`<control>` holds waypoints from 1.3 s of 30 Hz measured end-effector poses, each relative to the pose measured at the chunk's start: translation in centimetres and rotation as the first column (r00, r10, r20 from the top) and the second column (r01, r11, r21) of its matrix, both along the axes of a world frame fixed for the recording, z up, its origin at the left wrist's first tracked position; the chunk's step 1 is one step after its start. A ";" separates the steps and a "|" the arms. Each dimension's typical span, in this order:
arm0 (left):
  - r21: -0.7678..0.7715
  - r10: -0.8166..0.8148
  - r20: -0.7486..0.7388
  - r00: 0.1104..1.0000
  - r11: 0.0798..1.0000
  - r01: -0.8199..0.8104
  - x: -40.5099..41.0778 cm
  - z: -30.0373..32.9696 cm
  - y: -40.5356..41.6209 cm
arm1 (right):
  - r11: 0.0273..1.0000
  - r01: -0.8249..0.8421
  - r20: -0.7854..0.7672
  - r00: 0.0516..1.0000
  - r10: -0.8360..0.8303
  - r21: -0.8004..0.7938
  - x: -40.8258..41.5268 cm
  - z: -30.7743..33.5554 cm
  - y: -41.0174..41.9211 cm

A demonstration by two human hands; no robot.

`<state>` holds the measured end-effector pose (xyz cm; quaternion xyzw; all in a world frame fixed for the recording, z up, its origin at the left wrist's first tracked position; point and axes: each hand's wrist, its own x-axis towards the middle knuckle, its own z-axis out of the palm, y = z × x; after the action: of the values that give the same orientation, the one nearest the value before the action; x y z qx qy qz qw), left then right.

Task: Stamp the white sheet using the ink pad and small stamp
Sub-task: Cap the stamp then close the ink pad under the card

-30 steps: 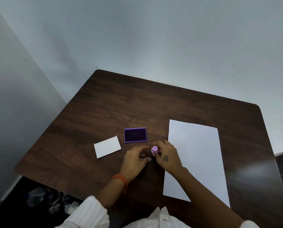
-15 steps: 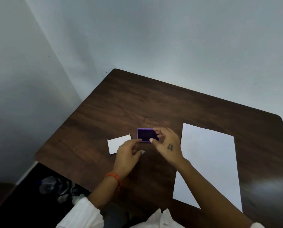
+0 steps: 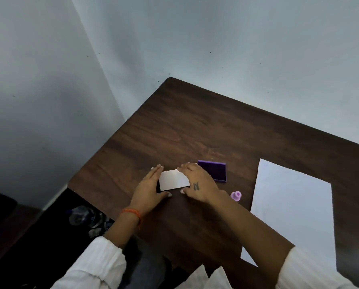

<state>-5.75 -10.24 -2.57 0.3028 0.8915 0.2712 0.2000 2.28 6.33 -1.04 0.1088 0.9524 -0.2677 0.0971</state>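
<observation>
1. Counter [image 3: 195, 126] of dark wood grain fills the lower frame, set into a corner of pale walls.
2. White sheet [image 3: 295, 205] lies flat at the counter's right side, well apart from both hands.
3. Left hand [image 3: 148, 189] and right hand [image 3: 197, 182] frame a small white card [image 3: 173, 180], fingers spread apart and flat at its left and right edges; whether the card is lifted or only touched is unclear from this angle.
4. Purple ink pad [image 3: 215, 171] sits open on the counter just beyond the right hand, partly hidden by it.
5. Small stamp [image 3: 236, 196], pale purple, stands alone on the counter between the right wrist and the white sheet, held by neither hand.
6. Orange thread band [image 3: 131, 213] circles the left wrist.
</observation>
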 end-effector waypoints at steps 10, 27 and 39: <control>0.022 -0.058 -0.024 0.998 0.998 0.059 -0.6 -1.0 -0.3 | 0.990 -0.101 0.041 0.994 0.097 0.099 -1.2 -0.9 -0.1; 0.024 -0.307 -0.136 0.942 0.949 0.313 -0.6 2.9 9.2 | 0.981 0.184 -0.156 0.973 -0.172 0.065 4.1 2.6 7.6; -0.112 -0.376 -0.032 0.926 0.922 0.370 -0.3 1.3 11.8 | 0.966 0.258 -0.010 0.966 -0.257 0.014 5.2 0.7 8.9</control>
<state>-6.06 1.60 -1.23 0.4631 0.8355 0.1733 0.2398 7.46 15.27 -0.33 0.2312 0.9326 -0.2711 0.0569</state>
